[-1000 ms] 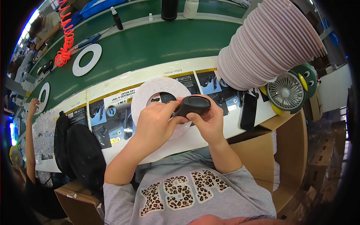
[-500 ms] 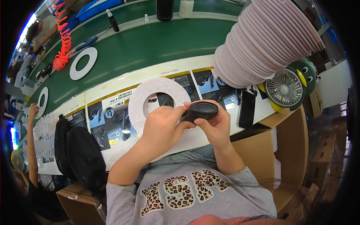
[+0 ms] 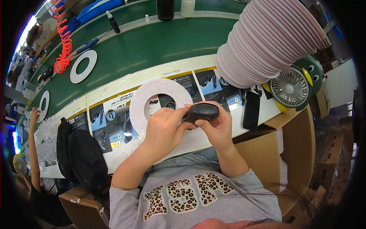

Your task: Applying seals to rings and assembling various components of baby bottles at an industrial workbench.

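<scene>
Both my hands are around a black, rounded device [image 3: 206,111] with an oval recessed end, held above the near edge of the white work surface. My left hand [image 3: 164,128] pinches its left end, fingers and thumb closed. Wrapped around the other end, my right hand [image 3: 220,126] has its thumb underneath. Just behind my left hand, a flat white speckled ring [image 3: 139,105] lies on the table, partly covered by that hand. Printed packaging sheets [image 3: 114,122] show beneath the ring and through its hole.
A tall leaning stack of pale rings [image 3: 267,42] stands at right, beside a small fan [image 3: 289,89] and a black phone [image 3: 251,110]. Black pouches [image 3: 85,160] lie at left. Two more rings [image 3: 91,57] rest on the green belt [image 3: 152,42]. A co-worker's arm [image 3: 33,145] reaches in at far left.
</scene>
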A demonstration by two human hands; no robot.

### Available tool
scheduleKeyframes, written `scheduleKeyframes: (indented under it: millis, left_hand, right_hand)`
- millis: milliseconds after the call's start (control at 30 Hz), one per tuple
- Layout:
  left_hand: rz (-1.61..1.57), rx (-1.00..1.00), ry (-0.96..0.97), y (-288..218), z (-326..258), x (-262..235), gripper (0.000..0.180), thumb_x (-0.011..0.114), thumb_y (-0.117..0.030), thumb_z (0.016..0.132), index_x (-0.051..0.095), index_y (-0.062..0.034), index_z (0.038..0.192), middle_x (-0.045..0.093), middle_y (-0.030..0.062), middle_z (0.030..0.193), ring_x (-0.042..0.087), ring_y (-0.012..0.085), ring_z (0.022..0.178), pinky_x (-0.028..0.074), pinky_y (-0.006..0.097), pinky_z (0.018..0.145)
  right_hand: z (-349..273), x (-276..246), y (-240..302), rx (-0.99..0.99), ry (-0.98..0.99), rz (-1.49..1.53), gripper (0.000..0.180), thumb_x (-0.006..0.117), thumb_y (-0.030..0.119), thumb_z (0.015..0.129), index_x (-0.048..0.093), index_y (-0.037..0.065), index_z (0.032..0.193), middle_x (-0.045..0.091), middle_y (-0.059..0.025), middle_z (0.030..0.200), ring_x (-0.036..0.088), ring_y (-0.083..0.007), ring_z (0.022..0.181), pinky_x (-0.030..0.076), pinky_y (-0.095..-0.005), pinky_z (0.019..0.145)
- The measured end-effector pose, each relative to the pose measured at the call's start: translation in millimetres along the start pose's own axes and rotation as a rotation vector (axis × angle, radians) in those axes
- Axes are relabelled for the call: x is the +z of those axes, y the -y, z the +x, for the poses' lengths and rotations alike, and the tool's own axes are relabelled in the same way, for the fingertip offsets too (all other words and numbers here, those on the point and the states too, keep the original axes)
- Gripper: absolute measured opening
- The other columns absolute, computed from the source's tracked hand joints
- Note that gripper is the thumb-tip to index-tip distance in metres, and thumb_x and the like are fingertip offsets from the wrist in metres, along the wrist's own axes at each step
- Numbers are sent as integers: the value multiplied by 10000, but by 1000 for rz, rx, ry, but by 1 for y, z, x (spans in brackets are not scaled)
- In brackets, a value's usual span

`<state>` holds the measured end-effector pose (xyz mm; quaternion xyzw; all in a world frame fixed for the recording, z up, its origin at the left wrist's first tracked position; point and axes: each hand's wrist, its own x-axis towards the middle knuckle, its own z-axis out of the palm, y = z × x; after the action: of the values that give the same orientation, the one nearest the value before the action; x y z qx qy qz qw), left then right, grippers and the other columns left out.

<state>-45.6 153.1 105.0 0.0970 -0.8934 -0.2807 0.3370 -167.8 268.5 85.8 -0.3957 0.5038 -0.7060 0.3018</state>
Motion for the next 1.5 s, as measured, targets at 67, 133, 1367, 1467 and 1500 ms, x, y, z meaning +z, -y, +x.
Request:
scheduleKeyframes:
  millis: [67,133,1367,1467,1500]
  left_hand:
    - [4,1,4,0,0,0,266,747,-126,664,623,-24,876,637,94,690,613,259,630,470,361,585]
    - [2,-2,11,0,0,-1,274,745,-127,667,626,-21,891,639,95,694,615,260,634,472,359,588]
    - [539,-88,128,121,82,-36,571,729,-60,701,512,-101,1228,543,111,1256,473,294,1214,347,439,1032]
    - [398,-99,65,122,84,-30,441,690,-65,758,555,-76,1178,576,124,1204,509,313,1162,398,382,980]
    - [301,-148,52,119,81,-25,368,670,-91,787,583,-68,1143,598,129,1166,535,320,1121,416,388,954]
  right_hand:
    - [0,0,0,-1,-3,4,395,706,113,817,520,-78,1108,630,-218,1087,635,-220,963,531,-314,827]
    - [0,0,-1,-2,-3,9,395,705,115,818,520,-79,1108,629,-218,1089,635,-221,963,531,-314,825]
    - [25,-60,-19,224,-470,1120,383,501,160,951,416,-13,1282,512,-167,1256,487,-268,1200,412,-420,1014]
    - [25,-62,-22,224,-515,1048,396,508,167,949,411,-14,1288,513,-160,1257,492,-262,1192,413,-420,1013]
    - [26,-62,-22,222,-520,1044,396,508,167,949,411,-14,1288,513,-160,1257,492,-262,1192,413,-420,1013]
